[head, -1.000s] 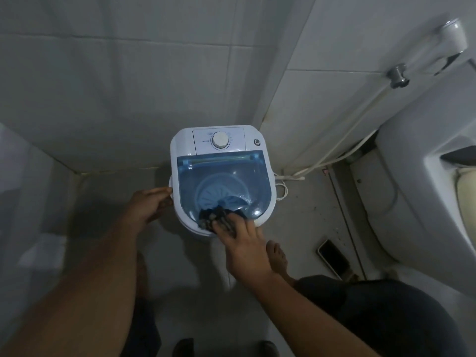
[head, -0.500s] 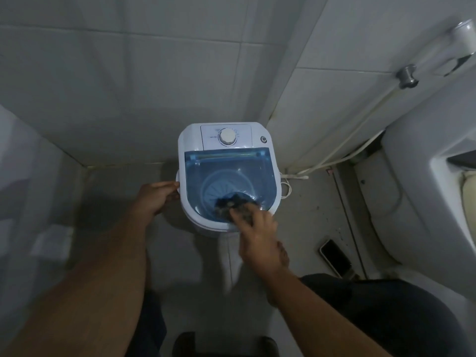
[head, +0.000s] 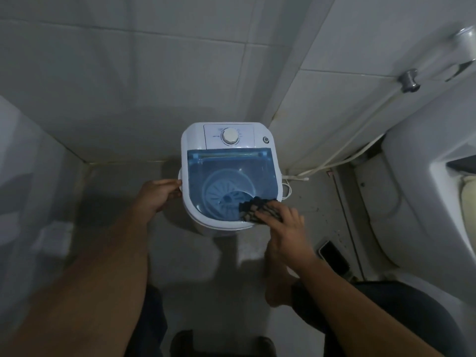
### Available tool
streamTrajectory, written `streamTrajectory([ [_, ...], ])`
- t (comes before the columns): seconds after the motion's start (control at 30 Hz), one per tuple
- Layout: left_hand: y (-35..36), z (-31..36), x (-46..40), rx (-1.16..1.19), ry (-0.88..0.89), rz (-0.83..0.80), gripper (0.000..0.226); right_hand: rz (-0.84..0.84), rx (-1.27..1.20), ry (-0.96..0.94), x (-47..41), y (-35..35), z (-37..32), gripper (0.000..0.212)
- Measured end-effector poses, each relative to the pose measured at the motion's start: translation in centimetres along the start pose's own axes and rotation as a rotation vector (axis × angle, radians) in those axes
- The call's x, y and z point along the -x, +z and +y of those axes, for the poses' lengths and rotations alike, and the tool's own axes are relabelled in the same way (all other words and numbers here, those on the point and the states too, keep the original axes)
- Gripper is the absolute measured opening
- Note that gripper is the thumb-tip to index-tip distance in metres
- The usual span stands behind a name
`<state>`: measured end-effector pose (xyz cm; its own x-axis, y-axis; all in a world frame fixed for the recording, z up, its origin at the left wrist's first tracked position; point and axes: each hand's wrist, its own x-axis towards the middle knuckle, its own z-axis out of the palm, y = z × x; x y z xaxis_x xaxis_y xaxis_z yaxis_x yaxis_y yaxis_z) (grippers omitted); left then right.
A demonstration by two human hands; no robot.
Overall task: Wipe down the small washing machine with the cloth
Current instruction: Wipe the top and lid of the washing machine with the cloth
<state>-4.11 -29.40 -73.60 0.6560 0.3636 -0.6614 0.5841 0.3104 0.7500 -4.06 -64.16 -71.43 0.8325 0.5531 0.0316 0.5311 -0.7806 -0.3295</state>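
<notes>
A small white washing machine [head: 195,140] stands on the bathroom floor in the wall corner. It has a see-through blue lid [head: 231,168] and a round white dial [head: 230,136] at the back. My right hand [head: 283,225] presses a dark patterned cloth [head: 253,209] flat on the lid's near right corner. At the machine's left side, my left hand [head: 157,194] grips the white handle [head: 180,185], fingers curled around it.
A white toilet [head: 422,191] fills the right side. A phone [head: 333,256] lies on the floor beside it. A white cord [head: 332,163] and a hose run along the right wall. My bare foot [head: 278,287] is on the floor below the machine.
My right hand has slid the cloth along the lid's front from near the middle to the near right corner. My left hand has stayed on the machine's left side.
</notes>
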Motion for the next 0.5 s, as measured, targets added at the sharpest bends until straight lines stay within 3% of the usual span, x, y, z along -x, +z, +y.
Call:
streamTrajectory([
  [0.3, -0.4, -0.4, -0.8, -0.044, -0.003, -0.002, 0.033, -0.119, 0.015, -0.07, -3.8, 4.2, -10.0, 0.063],
  [0.5, -0.5, -0.3, -0.7, -0.042, -0.009, 0.0, 0.027, -0.221, 0.111, -0.223, -3.2, 3.5, -8.7, 0.068],
])
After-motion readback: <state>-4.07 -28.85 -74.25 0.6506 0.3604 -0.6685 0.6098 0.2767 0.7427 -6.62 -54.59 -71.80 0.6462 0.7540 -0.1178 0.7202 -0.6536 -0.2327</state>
